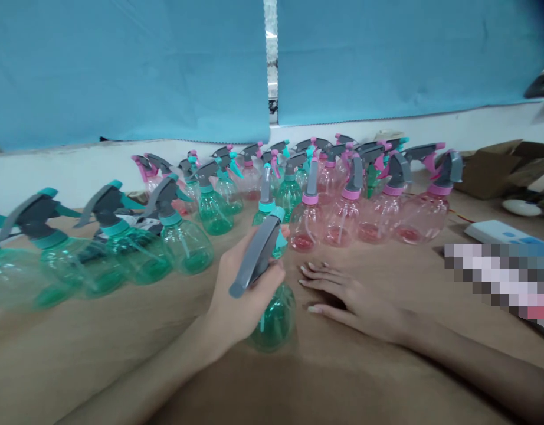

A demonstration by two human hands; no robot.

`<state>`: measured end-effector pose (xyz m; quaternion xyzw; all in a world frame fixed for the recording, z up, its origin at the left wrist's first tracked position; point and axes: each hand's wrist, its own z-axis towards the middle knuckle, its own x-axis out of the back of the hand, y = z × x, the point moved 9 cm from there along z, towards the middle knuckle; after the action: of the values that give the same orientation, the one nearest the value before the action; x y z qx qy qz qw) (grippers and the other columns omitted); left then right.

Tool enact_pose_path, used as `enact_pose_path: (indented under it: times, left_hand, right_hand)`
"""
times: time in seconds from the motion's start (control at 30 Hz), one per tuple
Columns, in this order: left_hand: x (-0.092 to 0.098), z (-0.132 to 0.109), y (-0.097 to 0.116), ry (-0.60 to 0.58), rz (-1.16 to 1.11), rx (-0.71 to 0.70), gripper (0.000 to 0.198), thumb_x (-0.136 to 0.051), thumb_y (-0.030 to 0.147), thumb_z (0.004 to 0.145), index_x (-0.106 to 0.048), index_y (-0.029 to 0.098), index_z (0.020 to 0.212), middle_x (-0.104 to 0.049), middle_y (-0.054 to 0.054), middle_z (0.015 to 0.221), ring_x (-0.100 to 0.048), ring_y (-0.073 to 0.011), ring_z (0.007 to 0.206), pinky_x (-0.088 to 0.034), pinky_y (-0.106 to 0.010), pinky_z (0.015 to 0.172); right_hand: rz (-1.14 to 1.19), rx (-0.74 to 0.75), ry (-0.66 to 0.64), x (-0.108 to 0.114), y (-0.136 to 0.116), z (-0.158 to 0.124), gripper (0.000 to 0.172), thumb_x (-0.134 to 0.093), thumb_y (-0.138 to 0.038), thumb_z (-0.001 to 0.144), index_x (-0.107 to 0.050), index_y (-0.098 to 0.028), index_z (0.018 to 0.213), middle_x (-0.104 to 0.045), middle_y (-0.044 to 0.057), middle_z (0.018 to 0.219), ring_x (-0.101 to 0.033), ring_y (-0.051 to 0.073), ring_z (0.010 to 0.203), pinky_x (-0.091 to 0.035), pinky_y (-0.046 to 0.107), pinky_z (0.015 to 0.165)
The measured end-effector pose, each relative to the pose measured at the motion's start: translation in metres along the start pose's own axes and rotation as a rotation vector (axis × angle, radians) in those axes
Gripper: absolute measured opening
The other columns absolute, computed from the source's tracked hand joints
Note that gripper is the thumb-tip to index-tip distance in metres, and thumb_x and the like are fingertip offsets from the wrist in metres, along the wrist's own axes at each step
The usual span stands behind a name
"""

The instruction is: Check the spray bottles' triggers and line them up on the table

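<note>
One spray bottle (272, 324), clear green and round-bodied, at front centre of the wood-toned tabletop (343, 381), gripped at the neck by the closed left hand (236, 271). Just beside it, right hand (349, 298) on the tabletop, fingers loosely spread, gripping nothing. At left, four green bottles (141, 260), outermost partly out of view. Beyond the right hand, four pink-tinted bottles (341, 223) with curved gray levers. Farther back, bottles too overlapped to count. Right rear: one cardboard box (488, 168).
</note>
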<state>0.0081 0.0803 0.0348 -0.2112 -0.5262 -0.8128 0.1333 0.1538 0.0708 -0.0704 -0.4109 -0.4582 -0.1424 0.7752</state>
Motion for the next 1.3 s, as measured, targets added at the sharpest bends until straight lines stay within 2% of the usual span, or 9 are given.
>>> enact_pose_path:
  times: [0.2,0.33,0.43,0.53,0.7,0.9,1.1,1.17,1.3]
  left_hand:
    - [0.001,-0.002,-0.001,0.037,0.001,-0.016,0.021,-0.050,0.015,0.077,-0.056,0.027,0.093,-0.053,0.005,0.069,-0.051,-0.0135,0.061,-0.042,-0.025,0.057]
    - [0.003,-0.003,-0.002,0.062,0.021,-0.014,0.011,-0.052,0.018,0.077,-0.056,0.025,0.085,-0.054,0.005,0.069,-0.052,-0.0138,0.063,-0.043,-0.026,0.061]
    - [0.000,-0.002,-0.001,0.052,-0.006,-0.027,0.019,-0.052,0.017,0.077,-0.056,0.025,0.093,-0.058,0.003,0.076,-0.053,-0.0145,0.066,-0.043,-0.027,0.063]
    - [0.000,-0.001,0.001,0.064,-0.006,-0.044,0.026,-0.052,0.015,0.076,-0.057,0.023,0.101,-0.057,0.002,0.075,-0.051,-0.0142,0.064,-0.043,-0.027,0.063]
    - [0.001,0.000,0.003,0.067,0.006,-0.039,0.027,-0.051,0.015,0.075,-0.058,0.019,0.101,-0.050,0.003,0.067,-0.046,-0.0130,0.060,-0.041,-0.026,0.058]
    - [0.001,0.003,0.015,0.057,0.020,-0.124,0.034,-0.049,0.010,0.072,-0.056,0.019,0.104,-0.059,-0.001,0.085,-0.052,-0.0153,0.073,-0.043,-0.029,0.068]
    - [0.010,-0.003,0.010,0.081,0.046,-0.121,0.035,-0.046,0.011,0.075,-0.054,0.018,0.108,-0.061,-0.004,0.093,-0.056,-0.0186,0.082,-0.045,-0.032,0.072]
    - [0.017,-0.005,0.005,0.098,0.062,-0.109,0.035,-0.047,0.014,0.078,-0.053,0.019,0.113,-0.062,-0.005,0.095,-0.058,-0.0199,0.084,-0.046,-0.034,0.074]
    - [0.035,-0.009,-0.005,0.139,0.118,-0.098,0.030,-0.050,0.022,0.082,-0.052,0.020,0.112,-0.063,-0.006,0.099,-0.060,-0.0220,0.090,-0.047,-0.039,0.081]
  right_hand:
    - [-0.025,0.021,-0.004,-0.004,0.002,0.001,0.051,-0.049,-0.047,0.090,-0.043,-0.026,0.136,-0.043,0.004,0.143,-0.036,0.023,0.133,-0.027,0.046,0.111]
    - [-0.044,0.021,-0.005,-0.003,0.001,0.002,0.049,-0.047,-0.047,0.091,-0.045,-0.025,0.135,-0.046,0.004,0.141,-0.038,0.022,0.132,-0.029,0.046,0.111]
    - [-0.054,0.027,-0.001,-0.003,0.000,0.002,0.047,-0.046,-0.046,0.092,-0.047,-0.025,0.133,-0.048,0.004,0.139,-0.038,0.022,0.131,-0.029,0.046,0.110]
    - [-0.062,0.040,0.018,-0.003,-0.002,0.002,0.046,-0.046,-0.044,0.092,-0.047,-0.025,0.133,-0.050,0.005,0.137,-0.040,0.023,0.130,-0.029,0.048,0.110]
    - [-0.167,0.045,-0.002,-0.003,-0.009,0.006,0.043,-0.043,-0.046,0.093,-0.051,-0.024,0.130,-0.054,0.006,0.133,-0.044,0.024,0.127,-0.036,0.046,0.106]
    - [-0.204,0.047,-0.019,0.019,-0.036,0.016,0.038,-0.038,-0.046,0.095,-0.057,-0.022,0.119,-0.062,0.006,0.121,-0.058,0.023,0.111,-0.047,0.042,0.093]
    - [-0.243,0.102,0.177,0.051,-0.081,0.021,0.038,-0.041,-0.049,0.093,-0.058,-0.020,0.111,-0.067,0.006,0.109,-0.062,0.023,0.100,-0.049,0.038,0.085]
    - [-0.237,0.086,0.227,0.052,-0.092,0.025,0.046,-0.046,-0.055,0.089,-0.055,-0.019,0.115,-0.066,0.007,0.110,-0.064,0.024,0.095,-0.050,0.037,0.079]
    - [-0.210,0.042,0.261,0.040,-0.111,0.041,0.059,-0.054,-0.063,0.079,-0.053,-0.018,0.117,-0.065,0.010,0.106,-0.064,0.026,0.090,-0.050,0.038,0.073]
